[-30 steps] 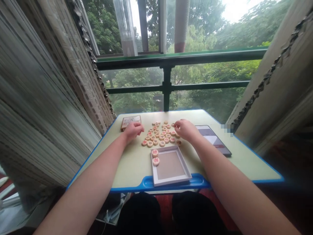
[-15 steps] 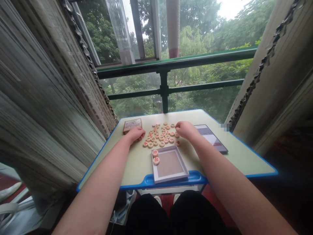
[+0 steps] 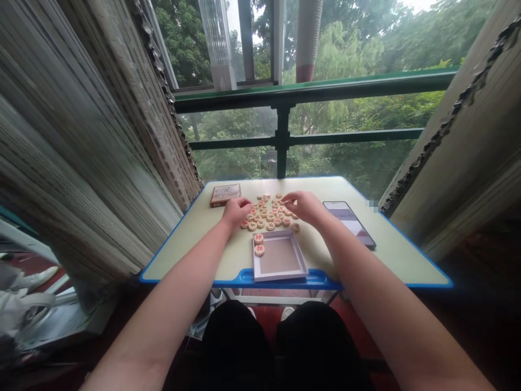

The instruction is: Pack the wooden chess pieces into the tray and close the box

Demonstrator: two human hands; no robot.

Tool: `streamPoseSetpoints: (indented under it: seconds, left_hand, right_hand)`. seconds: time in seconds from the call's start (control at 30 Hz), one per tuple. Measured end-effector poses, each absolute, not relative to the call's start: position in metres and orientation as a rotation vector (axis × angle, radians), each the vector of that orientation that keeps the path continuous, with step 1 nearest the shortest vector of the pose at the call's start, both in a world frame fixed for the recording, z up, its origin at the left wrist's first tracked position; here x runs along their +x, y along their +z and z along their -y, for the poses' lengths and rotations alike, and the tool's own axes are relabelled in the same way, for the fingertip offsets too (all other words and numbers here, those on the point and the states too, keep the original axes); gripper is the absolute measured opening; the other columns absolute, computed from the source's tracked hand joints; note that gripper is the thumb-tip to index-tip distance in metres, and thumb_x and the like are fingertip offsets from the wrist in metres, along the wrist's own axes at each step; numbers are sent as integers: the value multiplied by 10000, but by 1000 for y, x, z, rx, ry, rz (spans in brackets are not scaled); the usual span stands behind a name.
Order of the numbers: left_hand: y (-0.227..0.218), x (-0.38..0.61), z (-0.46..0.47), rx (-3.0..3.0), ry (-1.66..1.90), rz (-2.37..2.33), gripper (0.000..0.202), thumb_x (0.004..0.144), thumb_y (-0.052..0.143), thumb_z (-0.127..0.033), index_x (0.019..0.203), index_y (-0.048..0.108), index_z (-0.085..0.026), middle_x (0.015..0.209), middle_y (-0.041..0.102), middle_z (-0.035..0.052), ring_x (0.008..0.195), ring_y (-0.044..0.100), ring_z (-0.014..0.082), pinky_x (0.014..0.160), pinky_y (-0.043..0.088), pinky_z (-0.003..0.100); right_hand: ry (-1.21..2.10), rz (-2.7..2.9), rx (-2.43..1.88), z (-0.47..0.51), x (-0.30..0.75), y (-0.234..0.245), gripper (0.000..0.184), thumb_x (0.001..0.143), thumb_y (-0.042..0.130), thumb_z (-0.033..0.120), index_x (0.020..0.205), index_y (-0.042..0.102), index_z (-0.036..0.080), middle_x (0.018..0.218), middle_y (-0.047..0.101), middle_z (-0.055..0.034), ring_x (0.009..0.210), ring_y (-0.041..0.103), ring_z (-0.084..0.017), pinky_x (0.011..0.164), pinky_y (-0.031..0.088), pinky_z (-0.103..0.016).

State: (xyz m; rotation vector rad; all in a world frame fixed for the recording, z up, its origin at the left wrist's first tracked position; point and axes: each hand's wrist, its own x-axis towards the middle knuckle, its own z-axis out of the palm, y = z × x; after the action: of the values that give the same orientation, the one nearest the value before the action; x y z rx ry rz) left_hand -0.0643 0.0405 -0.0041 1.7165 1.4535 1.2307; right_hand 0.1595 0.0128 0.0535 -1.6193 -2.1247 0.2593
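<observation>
Several round wooden chess pieces (image 3: pixel 269 216) with red and dark characters lie scattered on the small table (image 3: pixel 195 239). My left hand (image 3: pixel 237 209) rests with curled fingers at the left edge of the pile, touching pieces. My right hand (image 3: pixel 303 205) hovers over the right side of the pile, fingers bent and pinched at a piece. A shallow white box tray (image 3: pixel 285 266) sits in front of the pile, holding two pieces (image 3: pixel 259 244) in its left corner.
A box lid (image 3: pixel 225 194) lies at the table's far left. A phone (image 3: pixel 349 223) lies to the right. Curtains hang on both sides, with a green railing (image 3: pixel 309 89) and window behind. My dark-trousered knees show below the table's blue front edge.
My left hand moved right from beside the box lid to the pile's left edge. My right hand reached further over the pieces. The camera view tilted and pulled back.
</observation>
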Motion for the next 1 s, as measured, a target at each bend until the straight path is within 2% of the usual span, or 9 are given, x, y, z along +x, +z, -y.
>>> streamPoseSetpoints:
  seconds: [0.07,0.13,0.23,0.33,0.43,0.57,0.73,1.0]
  left_hand:
    - [1,-58,-30,1722,1139,-1385,184,626,582,-303,629,620,-123,508,509,-29,488,427,80,482,338,211]
    - [7,-56,-21,1742,1049,-1310,170,612,592,-284,604,614,-116,448,456,-47,433,374,61,444,298,202]
    - [16,-61,-14,1727,855,-1194,112,582,591,-220,562,597,-110,402,431,-50,389,340,48,410,255,197]
    - [24,-72,-11,1682,661,-1138,97,583,590,-196,534,572,-115,383,431,-43,362,337,43,386,230,193]
    - [27,-83,-11,1648,426,-1131,117,613,598,-219,549,582,-123,368,430,-41,335,338,49,362,215,191]
    - [28,-87,-12,1657,185,-1157,163,622,640,-278,632,650,-115,406,504,-14,365,427,77,361,272,189]
    - [28,-85,-13,1661,113,-1151,201,648,640,-316,649,652,-116,457,568,11,368,449,74,340,258,174]
    - [22,-85,-20,1637,93,-1155,174,646,633,-301,623,615,-130,440,563,3,366,475,91,310,245,169]
  right_hand:
    - [293,2165,-1613,-7,159,64,208,757,568,239,911,705,216,838,685,-37,651,583,-144,602,410,-235]
    - [253,2140,-1604,-3,156,63,228,753,557,215,934,694,194,798,682,-46,620,576,-147,609,413,-248]
    - [78,2010,-1436,-4,154,43,238,767,504,168,922,683,186,872,665,-54,756,587,-159,712,422,-249]
    - [63,2003,-1419,-11,159,19,213,777,494,191,872,684,195,907,644,-54,734,576,-158,704,428,-265]
    - [69,1825,-1469,-18,168,7,236,782,485,209,926,670,181,871,635,-55,776,567,-168,768,424,-276]
    - [51,1893,-1624,-21,172,6,280,761,514,235,977,685,186,1005,634,-82,950,513,-222,881,371,-317]
    - [81,2037,-1756,-23,167,5,237,755,540,357,856,720,240,946,677,-37,938,475,-245,821,358,-328]
    - [64,2133,-1664,-32,164,2,226,750,517,261,837,723,230,961,676,-35,889,490,-201,811,340,-295]
